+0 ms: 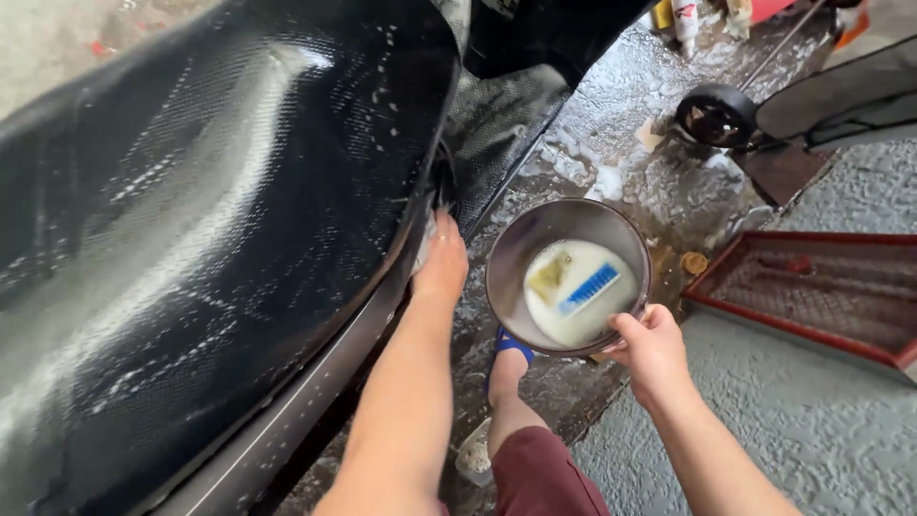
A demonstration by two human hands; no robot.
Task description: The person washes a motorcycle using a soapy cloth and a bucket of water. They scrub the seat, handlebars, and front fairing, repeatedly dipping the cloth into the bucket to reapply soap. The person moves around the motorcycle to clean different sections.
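Round grey metal bowl of soapy water, holding a blue brush and a yellowish sponge, hangs above the wet floor. Keeping it level would avoid spills. Right hand grips its rim; left hand, arm extended, presses a cloth against the wet black scooter seat.
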